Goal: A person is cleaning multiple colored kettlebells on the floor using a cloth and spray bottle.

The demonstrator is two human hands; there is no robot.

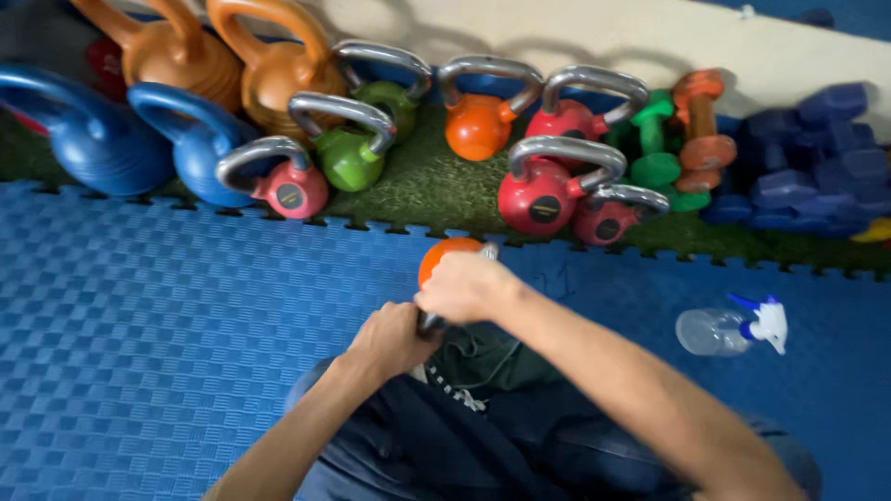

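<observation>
An orange kettlebell (pixel 444 254) with a grey metal handle is lifted in front of my body, above the blue foam mat (pixel 167 325). My left hand (pixel 393 338) grips the near end of its handle. My right hand (pixel 464 286) closes over the handle higher up, right beside the orange ball. Most of the handle is hidden under my fingers. A dark green cloth (pixel 478 357) hangs below my hands, against my lap.
A row of kettlebells stands on green turf (pixel 445 186) along the wall: blue (pixel 88 139), orange (pixel 278 74), green (pixel 348 153), red (pixel 543 195). Small dumbbells (pixel 696 139) and blue ones (pixel 817 158) lie right. A clear spray bottle (pixel 729 329) lies on the mat.
</observation>
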